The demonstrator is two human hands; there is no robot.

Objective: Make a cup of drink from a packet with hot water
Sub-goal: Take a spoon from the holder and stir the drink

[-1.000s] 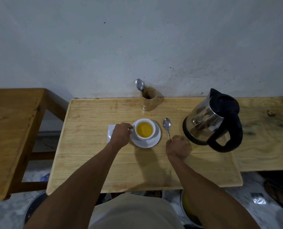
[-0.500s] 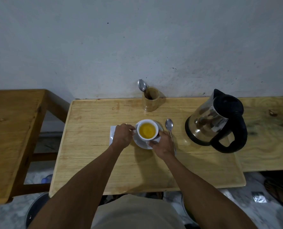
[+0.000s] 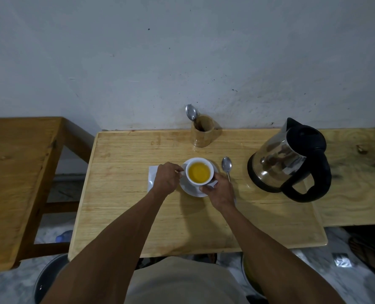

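Note:
A white cup [image 3: 199, 171] full of yellow drink stands on a white saucer [image 3: 189, 189] in the middle of the wooden table [image 3: 120, 194]. My left hand [image 3: 166, 178] pinches the cup's handle on its left side. My right hand [image 3: 219, 191] holds the saucer's near right rim, with the thumb against the cup. A metal spoon [image 3: 226, 165] lies on the table just right of the saucer, its handle partly under my right hand. A steel kettle [image 3: 280, 161] with a black handle stands at the right.
A white packet or napkin [image 3: 152, 178] lies under my left hand. A wooden holder [image 3: 203, 133] with another spoon [image 3: 191, 112] stands at the wall. A second wooden table [image 3: 13, 172] is at the left. A torn silver packet [image 3: 341, 260] lies on the floor.
My right hand has let go of the spoon on the table and moved left to the saucer's rim. My left hand stays at the cup's handle.

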